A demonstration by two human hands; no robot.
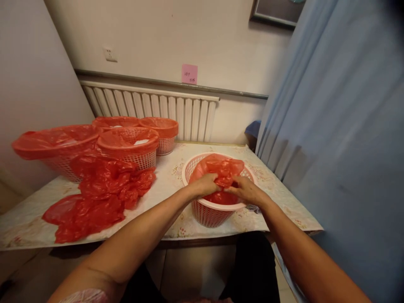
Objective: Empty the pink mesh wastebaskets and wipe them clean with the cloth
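A pink perforated plastic basket (211, 214) stands upright on the table in front of me. Inside its rim sits a thin red plastic bag (221, 165), bunched up and not folded over the edge. My left hand (206, 185) reaches over the basket's left side and pinches the bag. From the right, my right hand (246, 190) grips the bag's other side, fingers bent around the film. The lower part of the bag lies down in the basket, partly hidden by the rim and my hands.
Several baskets lined with red bags, among them a front basket (142, 160), stand at the left back. A heap of red plastic bags (104, 193) lies before them on the flowered tablecloth (170, 185). A radiator (170, 107) runs behind; a blue curtain (334, 126) hangs at right.
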